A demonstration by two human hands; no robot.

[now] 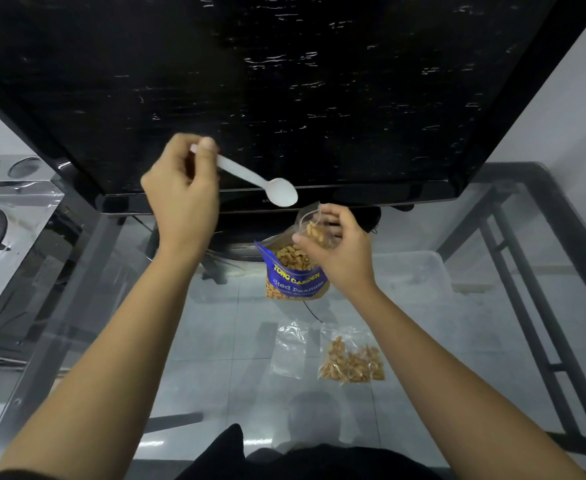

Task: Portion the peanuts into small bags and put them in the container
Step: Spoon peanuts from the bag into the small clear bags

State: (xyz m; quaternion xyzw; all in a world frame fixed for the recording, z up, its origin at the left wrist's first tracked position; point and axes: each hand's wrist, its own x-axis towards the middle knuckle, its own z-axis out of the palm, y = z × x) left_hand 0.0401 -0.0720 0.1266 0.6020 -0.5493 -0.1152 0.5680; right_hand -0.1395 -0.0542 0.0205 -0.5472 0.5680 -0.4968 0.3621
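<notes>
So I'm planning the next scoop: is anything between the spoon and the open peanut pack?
Nothing visible blocks it. The white spoon, held by the left hand, hangs above the peanut pack. The right hand holds a small bag just over the pack's right side.

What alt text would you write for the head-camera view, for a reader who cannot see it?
Over a glass table, the left hand lifts an empty white plastic spoon while the right hand holds a small clear bag of peanuts above an open blue peanut pouch. Nearer lie one filled clear bag and one empty one.
</notes>
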